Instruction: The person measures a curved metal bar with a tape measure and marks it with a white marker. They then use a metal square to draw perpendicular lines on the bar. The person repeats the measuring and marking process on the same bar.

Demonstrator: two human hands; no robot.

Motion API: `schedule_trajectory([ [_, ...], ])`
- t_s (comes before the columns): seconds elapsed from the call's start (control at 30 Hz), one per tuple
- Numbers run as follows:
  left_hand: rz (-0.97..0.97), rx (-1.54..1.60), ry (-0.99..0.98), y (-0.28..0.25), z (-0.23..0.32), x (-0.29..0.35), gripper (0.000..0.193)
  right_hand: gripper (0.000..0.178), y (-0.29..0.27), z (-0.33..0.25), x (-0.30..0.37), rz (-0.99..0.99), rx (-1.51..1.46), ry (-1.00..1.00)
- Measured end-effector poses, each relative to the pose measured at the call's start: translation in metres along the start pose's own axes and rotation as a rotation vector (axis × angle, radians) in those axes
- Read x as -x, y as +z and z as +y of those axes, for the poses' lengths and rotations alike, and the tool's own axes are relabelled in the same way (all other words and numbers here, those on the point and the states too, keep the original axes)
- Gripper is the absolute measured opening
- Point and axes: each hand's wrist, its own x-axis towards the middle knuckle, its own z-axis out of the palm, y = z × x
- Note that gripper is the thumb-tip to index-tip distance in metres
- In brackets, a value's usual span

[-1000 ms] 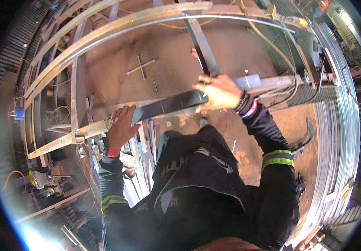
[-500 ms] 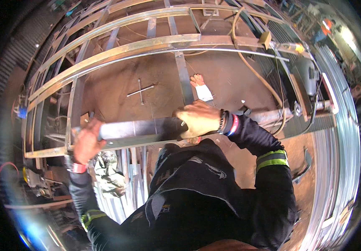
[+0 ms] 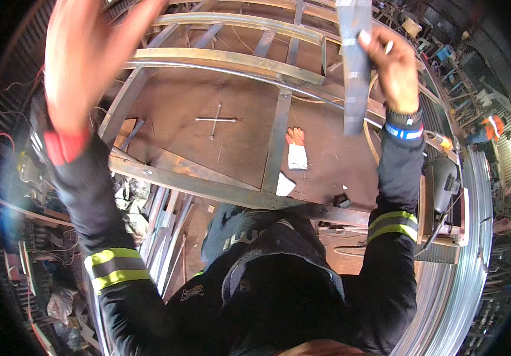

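My right hand [image 3: 399,71], raised at the upper right, grips a length of grey steel section [image 3: 355,77] that hangs upright with light marks across it. My thumb presses on its near side; its top runs out of view. At the upper left my left hand [image 3: 86,71] is raised, smeared by motion, with thumb and fingers apart and nothing in it. Below both hands lies a welded steel frame [image 3: 276,136]. Within its bays are a four-way lug wrench [image 3: 216,120] and a white and orange work glove [image 3: 296,151].
The frame's near rail [image 3: 208,183] crosses right in front of my body. A grey power tool [image 3: 443,184] with a cable rests at the right, beside long stacked metal sheets [image 3: 475,237]. Metal strips [image 3: 169,228] lie at the near left. A person in orange [image 3: 492,127] is far right.
Both hands have risen from the near rail. My left hand has let go of the steel section, which has swung from lying across to upright in my right hand.
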Motion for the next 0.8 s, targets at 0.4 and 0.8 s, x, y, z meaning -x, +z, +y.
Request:
schedule_trajectory([
  [0.4,-0.461,0.253,-0.919,0.023,0.094,0.333,0.028,0.019,0.095,0.143,-0.174,0.257,-0.269,-0.257],
  [0.8,-0.466,0.185,-0.914,0.022,0.092,0.324,0.026,0.028,0.206,0.204,-0.189,0.318,0.034,-0.155],
])
